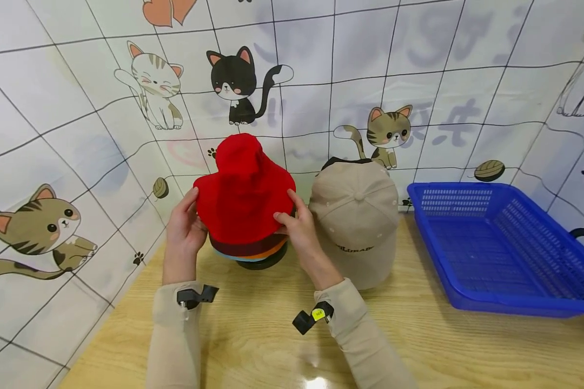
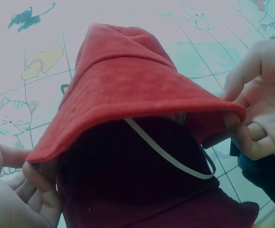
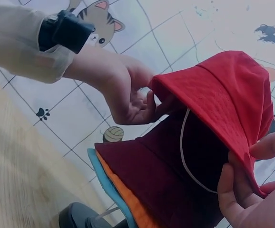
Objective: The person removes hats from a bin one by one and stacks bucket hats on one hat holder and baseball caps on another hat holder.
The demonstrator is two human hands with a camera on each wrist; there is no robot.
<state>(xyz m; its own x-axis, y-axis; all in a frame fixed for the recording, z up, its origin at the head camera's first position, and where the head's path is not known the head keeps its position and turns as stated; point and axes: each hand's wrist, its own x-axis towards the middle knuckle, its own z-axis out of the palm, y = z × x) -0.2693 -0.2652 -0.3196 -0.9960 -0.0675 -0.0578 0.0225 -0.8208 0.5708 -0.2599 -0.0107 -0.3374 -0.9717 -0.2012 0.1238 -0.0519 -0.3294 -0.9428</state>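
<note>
A red bucket hat (image 1: 243, 200) is held by its brim between both hands, over a stack of hats. My left hand (image 1: 182, 227) pinches the left side of the brim, thumb above and fingers beneath. On the other side, my right hand (image 1: 299, 221) pinches the brim the same way. Directly below lies a maroon bucket hat (image 3: 152, 161), with an orange hat (image 3: 132, 199) and a light blue hat (image 3: 111, 190) under it. A pale cord (image 2: 166, 156) hangs from inside the red hat. The stack sits on a dark stand (image 3: 75, 216), mostly hidden.
Close to my right hand, a beige cap (image 1: 357, 216) sits with its brim toward me. Farther right, a blue plastic basket (image 1: 525, 305) stands on the wooden table (image 1: 253, 335). A cat-patterned tiled cloth (image 1: 306, 108) forms the back and side walls.
</note>
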